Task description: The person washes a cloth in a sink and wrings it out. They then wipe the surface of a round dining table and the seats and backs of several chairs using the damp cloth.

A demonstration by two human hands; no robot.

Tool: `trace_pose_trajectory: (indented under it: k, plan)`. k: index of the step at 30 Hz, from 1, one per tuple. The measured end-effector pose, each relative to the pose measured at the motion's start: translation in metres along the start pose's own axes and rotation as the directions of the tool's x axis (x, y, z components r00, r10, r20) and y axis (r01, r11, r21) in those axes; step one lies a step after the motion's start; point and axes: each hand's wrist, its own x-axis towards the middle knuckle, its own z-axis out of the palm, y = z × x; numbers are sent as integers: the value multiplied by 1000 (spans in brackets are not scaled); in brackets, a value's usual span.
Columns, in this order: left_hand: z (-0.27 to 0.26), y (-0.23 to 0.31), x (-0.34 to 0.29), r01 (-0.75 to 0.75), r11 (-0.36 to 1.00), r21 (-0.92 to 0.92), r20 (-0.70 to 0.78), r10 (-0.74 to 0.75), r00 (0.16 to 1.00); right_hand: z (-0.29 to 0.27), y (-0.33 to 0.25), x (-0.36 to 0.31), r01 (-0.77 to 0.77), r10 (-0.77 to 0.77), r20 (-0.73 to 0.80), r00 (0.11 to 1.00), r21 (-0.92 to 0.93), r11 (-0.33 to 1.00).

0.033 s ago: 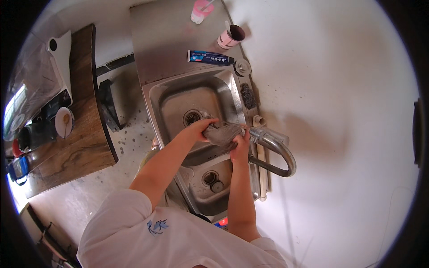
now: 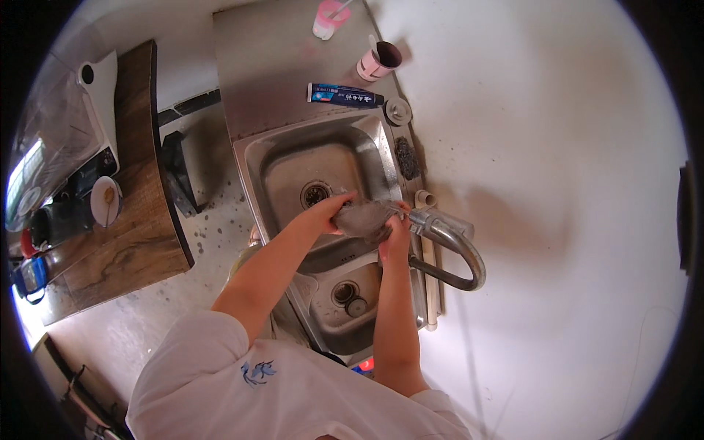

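Between my two hands, a bunched grey cloth hangs over the large sink basin. My left hand is closed on its left end, close to the drain. The cloth's right end is in the fingers of my right hand, right beside the spout of the metal faucet. Some of my fingertips are hidden behind the fabric. Whether water is running is hard to make out.
A smaller basin with a drain lies nearer me. Along the far counter are a toothpaste tube, a pink cup and a pink-and-white cup. A dark scourer rests on the sink's right rim. To the left stands a wooden table.
The cloth has changed shape slightly and looks rounder and smoother between my hands. My hands have stayed almost in place.
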Motion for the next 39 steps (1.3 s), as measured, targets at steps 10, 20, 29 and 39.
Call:
trace_pose_trajectory:
  k: [10, 20, 29, 39]
  plan:
    - [23, -1, -54, -52, 989, 135, 262, 15, 965, 8, 31, 56, -518, 347, 518, 782, 230, 824]
    - [52, -32, -66, 68, 889, -452, 527, 205, 825, -13, 68, 75, -336, 2, 560, 828, 494, 802]
    - [47, -24, -46, -112, 966, 231, 348, 25, 937, 16, -9, 76, -404, 404, 384, 830, -85, 911]
    - [38, -39, -12, -274, 369, 888, 89, 447, 890, 25, 39, 74, 338, -210, 292, 933, -911, 238]
